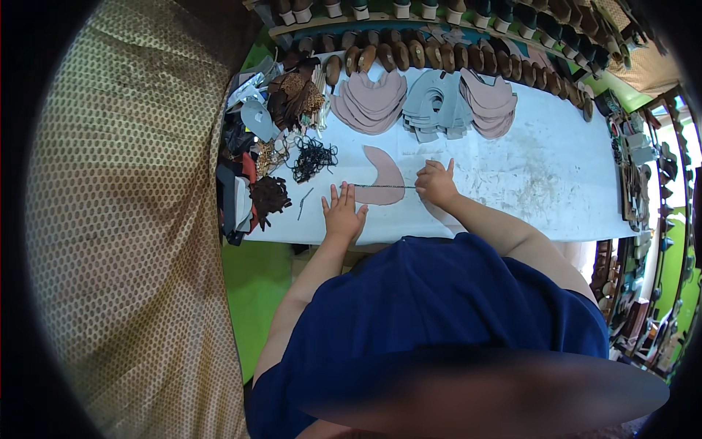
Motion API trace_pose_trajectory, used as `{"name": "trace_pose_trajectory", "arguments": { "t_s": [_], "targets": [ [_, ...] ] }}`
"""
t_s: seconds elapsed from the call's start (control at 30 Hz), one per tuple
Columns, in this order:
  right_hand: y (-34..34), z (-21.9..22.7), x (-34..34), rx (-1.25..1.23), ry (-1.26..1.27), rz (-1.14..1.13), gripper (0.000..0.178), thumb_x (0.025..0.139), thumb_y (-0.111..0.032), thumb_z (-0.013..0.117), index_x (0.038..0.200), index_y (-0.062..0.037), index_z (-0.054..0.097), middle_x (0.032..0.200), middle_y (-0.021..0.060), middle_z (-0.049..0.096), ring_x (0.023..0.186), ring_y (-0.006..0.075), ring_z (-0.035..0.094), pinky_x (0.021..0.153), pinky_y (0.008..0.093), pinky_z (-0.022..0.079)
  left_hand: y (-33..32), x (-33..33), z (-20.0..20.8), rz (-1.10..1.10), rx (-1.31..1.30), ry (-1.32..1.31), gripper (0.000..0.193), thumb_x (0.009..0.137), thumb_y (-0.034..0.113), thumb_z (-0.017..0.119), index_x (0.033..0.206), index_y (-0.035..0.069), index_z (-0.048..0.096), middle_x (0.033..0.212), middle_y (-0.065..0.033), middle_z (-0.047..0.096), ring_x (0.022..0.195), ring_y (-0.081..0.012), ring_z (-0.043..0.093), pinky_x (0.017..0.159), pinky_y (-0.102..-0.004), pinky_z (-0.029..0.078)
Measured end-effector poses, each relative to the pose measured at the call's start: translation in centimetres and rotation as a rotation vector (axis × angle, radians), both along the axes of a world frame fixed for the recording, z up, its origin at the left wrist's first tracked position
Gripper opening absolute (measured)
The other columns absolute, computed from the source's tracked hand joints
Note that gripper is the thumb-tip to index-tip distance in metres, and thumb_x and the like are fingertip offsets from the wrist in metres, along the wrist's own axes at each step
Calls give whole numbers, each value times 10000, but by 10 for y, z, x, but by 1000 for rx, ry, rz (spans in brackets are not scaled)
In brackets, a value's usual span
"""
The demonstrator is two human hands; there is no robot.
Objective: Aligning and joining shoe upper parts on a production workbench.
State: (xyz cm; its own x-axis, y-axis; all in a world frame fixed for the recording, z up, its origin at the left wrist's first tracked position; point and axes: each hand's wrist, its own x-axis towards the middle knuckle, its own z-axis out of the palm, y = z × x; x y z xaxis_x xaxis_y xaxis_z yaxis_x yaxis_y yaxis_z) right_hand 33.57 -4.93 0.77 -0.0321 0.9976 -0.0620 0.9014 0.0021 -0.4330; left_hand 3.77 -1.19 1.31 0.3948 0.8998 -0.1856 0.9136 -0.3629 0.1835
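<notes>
A pink crescent-shaped cut piece (386, 175) lies flat on the white table in front of me. A thin dark cord or strip (380, 186) runs straight across its lower part. My left hand (341, 216) rests flat with fingers apart, its fingertips at the left end of the strip and of the pink piece. At the strip's other end is my right hand (437, 184), just off the piece's right edge, fingers curled in a pinch and one finger sticking up. It appears to grip the strip's end; the fingertips are small in view.
A tangle of black cords (314, 159) and a dark brown bundle (270, 202) lie left, near a small thin tool (304, 203). Behind are stacked pink pieces (371, 102), grey pieces (437, 110), more pink pieces (491, 106) and rows of shoe lasts (431, 53). A patterned curtain (131, 219) hangs left.
</notes>
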Motion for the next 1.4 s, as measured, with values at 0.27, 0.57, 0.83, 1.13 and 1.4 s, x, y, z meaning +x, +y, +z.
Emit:
{"name": "trace_pose_trajectory", "arguments": {
  "t_s": [0.27,0.57,0.83,1.13,1.4],
  "targets": [
    [0,-10,-6,98,-66,131,76,754,-149,685,813,-120,723,1154,-31,644,1361,245,423,1119,755,62,3,1,7,-36,20,94,676,963,470,483,1528,127,342,1603,-77,309,1507,-329,172,1184,-601,62],
    [-14,17,-14,84,-35,135,76,732,-149,675,788,-132,724,1233,-13,634,1393,272,383,1101,775,70,1,3,8,-51,18,152,714,959,492,487,1543,121,308,1615,-77,280,1508,-354,148,1180,-608,99],
    [-26,0,-19,72,-38,110,41,724,-172,721,755,-144,724,1242,-12,631,1401,284,373,1090,785,84,1,1,7,-54,0,124,752,952,500,497,1559,121,264,1627,-77,246,1507,-362,146,1183,-601,101],
    [-33,-3,-20,6,-30,67,30,770,-188,713,762,-167,734,1276,-20,616,1416,278,345,1095,780,96,-5,-5,1,-9,-6,66,822,939,519,500,1568,82,203,1648,-89,174,1524,-323,94,1183,-607,28],
    [-33,-8,-21,6,-31,56,50,787,-182,690,778,-151,728,1276,-18,619,1412,273,354,1099,772,108,-1,1,8,155,41,96,881,933,535,496,1559,8,170,1650,-137,139,1532,-312,51,1185,-596,-22]
  ]
}}
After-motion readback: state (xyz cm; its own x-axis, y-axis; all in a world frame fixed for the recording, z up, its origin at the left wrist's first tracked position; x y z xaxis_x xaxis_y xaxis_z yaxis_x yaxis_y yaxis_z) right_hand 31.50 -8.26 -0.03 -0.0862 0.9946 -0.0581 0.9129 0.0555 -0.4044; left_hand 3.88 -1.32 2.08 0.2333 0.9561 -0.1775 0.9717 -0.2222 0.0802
